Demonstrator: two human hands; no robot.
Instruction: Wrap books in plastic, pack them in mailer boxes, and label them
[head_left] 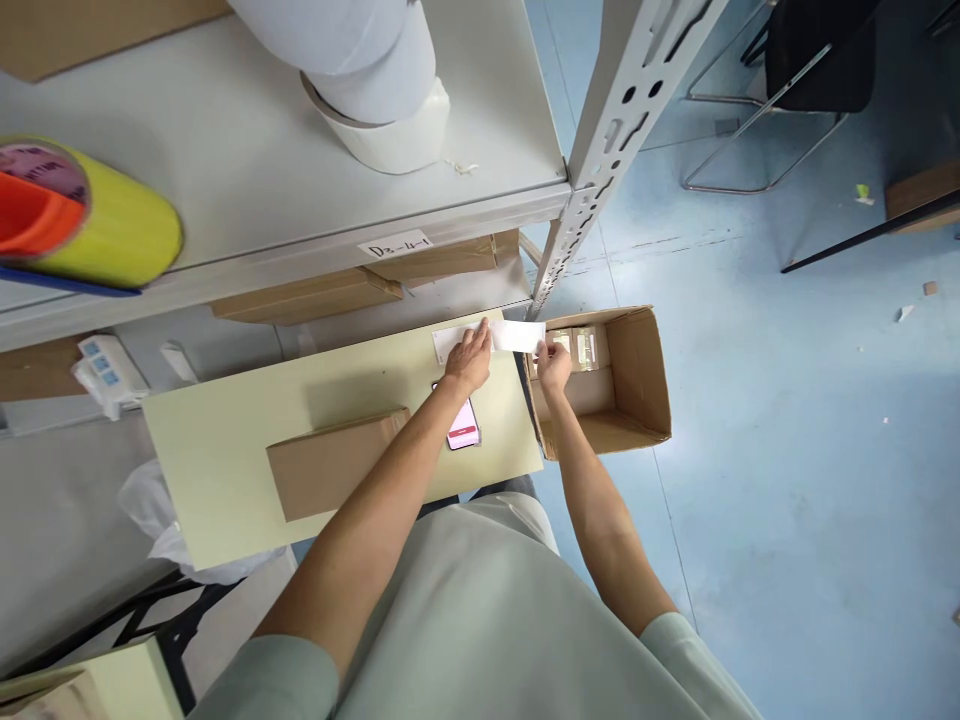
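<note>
A white paper strip (519,336) stretches across the far right corner of the pale yellow table (225,430), its right end passing the table edge. My left hand (469,358) lies over the strip's left part, fingers stretched and pressing it to the tabletop. At the right end, my right hand (553,366) pinches the paper between thumb and fingers, above the rim of an open cardboard box (637,370). Under my left wrist lies a phone (463,425) with a pink and white screen, partly covered by the arm. Whether the strip is one piece or two, I cannot tell.
A closed brown carton (330,465) rests on the table left of my forearm. Small packs (585,348) sit inside the open box. A metal shelf (480,205) overhangs the far side, holding white rolls (397,125) and yellow tape (142,230). A chair (821,55) stands beyond.
</note>
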